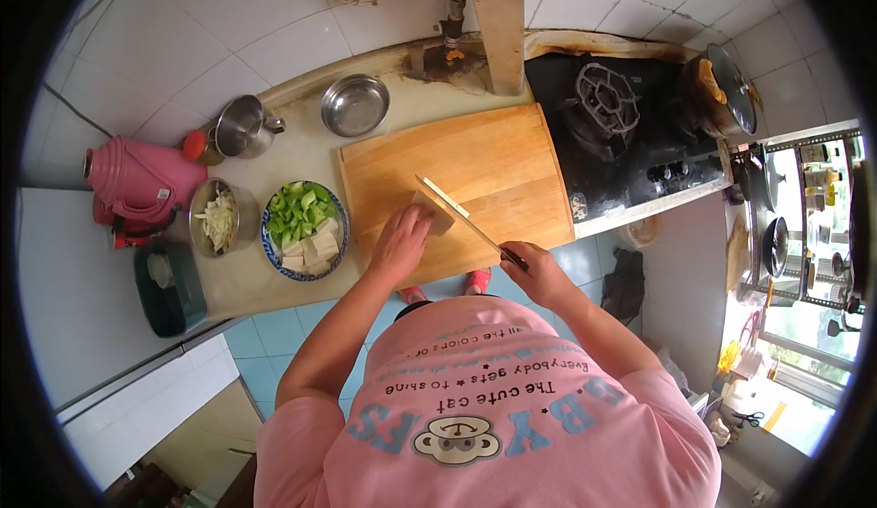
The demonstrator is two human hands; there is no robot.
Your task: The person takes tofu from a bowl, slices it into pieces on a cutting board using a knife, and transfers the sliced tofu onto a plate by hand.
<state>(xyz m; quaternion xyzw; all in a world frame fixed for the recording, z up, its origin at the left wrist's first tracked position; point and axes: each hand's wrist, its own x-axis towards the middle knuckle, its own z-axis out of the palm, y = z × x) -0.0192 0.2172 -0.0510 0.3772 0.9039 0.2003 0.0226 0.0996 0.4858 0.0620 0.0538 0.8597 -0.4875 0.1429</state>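
Note:
My right hand [533,275] is wrapped round the dark handle of a kitchen knife [475,226], whose blade points up and left across the wooden cutting board [493,156]. Along the blade's right side lies a narrow white strip [449,196] that looks like tofu. My left hand [402,241] is on the other side, fingers bent and held together by a tan-grey surface beside the blade. Whether that surface is the knife's face or food is unclear, and what lies under the fingertips is hidden. Left of the board, a blue-rimmed bowl [266,245] holds chopped green vegetable [297,210] and tofu pieces [320,245].
Behind the board stands a steel bowl [355,106]. Farther left are a steel pot [243,128], a steel bowl of pale shreds [218,220], a pink thermos [151,179] and a dark green bin [171,291]. On the right is a gas stove [621,174] with a lidded pot [726,97].

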